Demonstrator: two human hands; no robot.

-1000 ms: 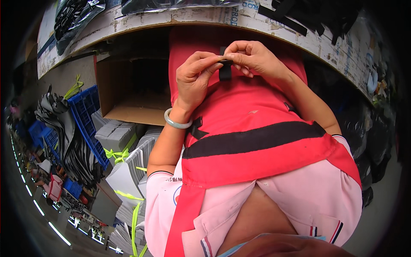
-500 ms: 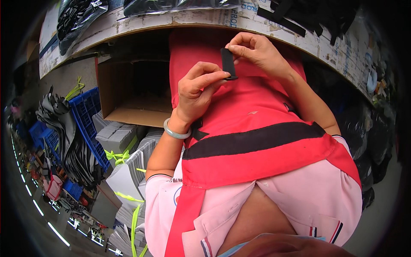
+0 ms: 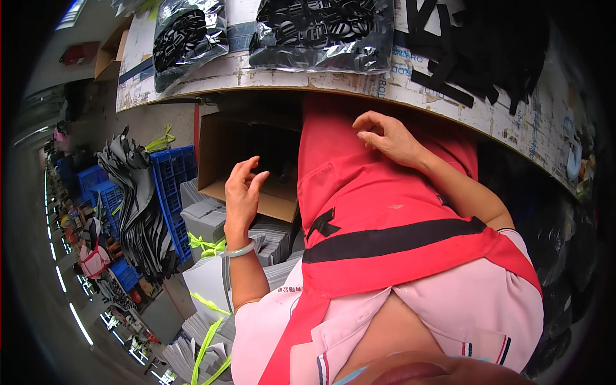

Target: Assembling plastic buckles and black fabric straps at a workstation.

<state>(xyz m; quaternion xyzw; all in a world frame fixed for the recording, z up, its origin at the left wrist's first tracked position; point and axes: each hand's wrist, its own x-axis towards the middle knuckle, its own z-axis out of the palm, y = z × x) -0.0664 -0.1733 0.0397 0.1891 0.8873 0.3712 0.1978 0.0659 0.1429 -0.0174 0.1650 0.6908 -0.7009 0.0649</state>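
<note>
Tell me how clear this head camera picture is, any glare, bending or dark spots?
Head view: strong fisheye bend, the workbench edge curves and the corners go black; glare glints off the clear bags of black parts; the cardboard box under the bench sits in shadow; left hand and right hand look sharp.

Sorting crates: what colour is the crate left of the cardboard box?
Blue crate, head view.

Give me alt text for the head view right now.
Both hands are empty and open: the left hand hovers over an open cardboard box beside the person's lap, and the right hand rests on a red apron. Above, a worn table edge holds clear bags of black parts and loose black straps.
</note>
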